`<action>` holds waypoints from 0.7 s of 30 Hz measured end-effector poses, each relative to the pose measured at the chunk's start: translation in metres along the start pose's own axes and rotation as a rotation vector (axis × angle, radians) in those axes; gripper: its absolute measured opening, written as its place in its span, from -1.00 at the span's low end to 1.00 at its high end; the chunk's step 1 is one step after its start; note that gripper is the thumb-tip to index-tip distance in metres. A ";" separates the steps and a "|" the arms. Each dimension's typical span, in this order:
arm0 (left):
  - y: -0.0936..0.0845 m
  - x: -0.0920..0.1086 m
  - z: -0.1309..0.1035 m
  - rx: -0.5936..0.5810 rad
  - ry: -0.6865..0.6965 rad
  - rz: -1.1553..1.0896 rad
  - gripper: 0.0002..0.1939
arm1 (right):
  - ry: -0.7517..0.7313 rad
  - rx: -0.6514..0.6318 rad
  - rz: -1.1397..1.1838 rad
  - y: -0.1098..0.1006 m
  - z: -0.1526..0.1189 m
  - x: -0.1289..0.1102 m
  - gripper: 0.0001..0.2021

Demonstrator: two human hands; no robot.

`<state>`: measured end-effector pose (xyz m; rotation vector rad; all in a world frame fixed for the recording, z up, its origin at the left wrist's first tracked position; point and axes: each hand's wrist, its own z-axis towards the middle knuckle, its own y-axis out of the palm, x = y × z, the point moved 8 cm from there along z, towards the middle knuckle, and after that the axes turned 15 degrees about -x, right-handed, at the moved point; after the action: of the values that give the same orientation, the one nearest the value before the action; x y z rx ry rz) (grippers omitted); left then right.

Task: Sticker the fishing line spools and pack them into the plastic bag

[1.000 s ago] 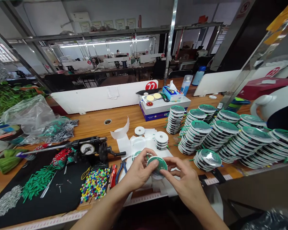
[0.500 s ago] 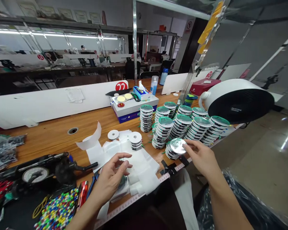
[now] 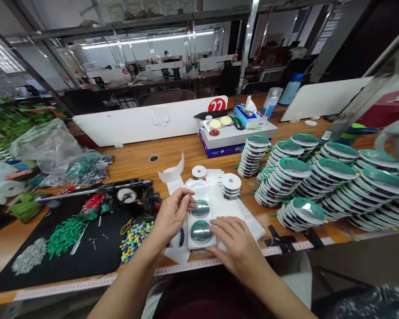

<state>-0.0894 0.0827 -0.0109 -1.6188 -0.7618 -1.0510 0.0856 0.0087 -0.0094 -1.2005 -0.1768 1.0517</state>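
In front of me lies a white sheet stack (image 3: 191,243) with two shiny green round stickers, a far one (image 3: 201,208) and a near one (image 3: 201,232). My left hand (image 3: 174,213) is at its upper left edge, thumb and index finger drawn together; whether anything thin is between them I cannot make out. Over the right edge lies my right hand (image 3: 237,243), fingers stretched out and fingertips at the near sticker. White paper (image 3: 246,217) spreads beneath. Behind it stand a short stack of white spools (image 3: 231,182) and a single white spool (image 3: 199,172).
Several stacks of green-topped spools (image 3: 294,170) fill the right, including a shorter stack (image 3: 306,210) nearer me. A black winding device (image 3: 129,195), coloured beads (image 3: 136,239) and a black mat (image 3: 103,257) are left. A box (image 3: 216,148) stands behind.
My right hand has let go of the top spool on the short right-hand stack and moved left to the sticker sheet. My left hand's fingers have drawn together there. The view has turned left.
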 end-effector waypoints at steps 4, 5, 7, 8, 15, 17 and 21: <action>-0.006 -0.002 -0.010 0.020 0.007 0.012 -0.67 | -0.068 -0.092 -0.029 0.037 0.007 -0.012 -0.80; -0.008 -0.002 -0.013 0.027 0.003 0.015 -0.68 | -0.078 -0.110 -0.002 0.039 0.007 -0.012 -0.84; -0.011 -0.003 -0.018 0.044 -0.013 0.011 -0.68 | -0.074 -0.142 0.091 0.036 0.005 -0.008 -0.82; -0.011 -0.003 -0.019 0.048 -0.026 0.001 -0.67 | -0.057 -0.150 0.149 0.033 0.004 -0.005 -0.81; -0.003 -0.004 -0.018 0.017 -0.099 -0.023 -0.59 | 0.318 -0.196 0.593 0.036 -0.002 0.032 -0.86; -0.002 -0.004 -0.018 0.019 -0.108 -0.032 -0.59 | 0.417 -0.197 0.666 0.043 -0.005 0.039 -0.89; -0.003 -0.004 -0.018 0.029 -0.100 -0.012 -0.60 | 0.498 -0.112 0.766 0.049 -0.008 0.045 -0.90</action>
<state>-0.0987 0.0663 -0.0118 -1.6531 -0.8503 -0.9693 0.0875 0.0354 -0.0711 -1.6446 0.6691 1.3556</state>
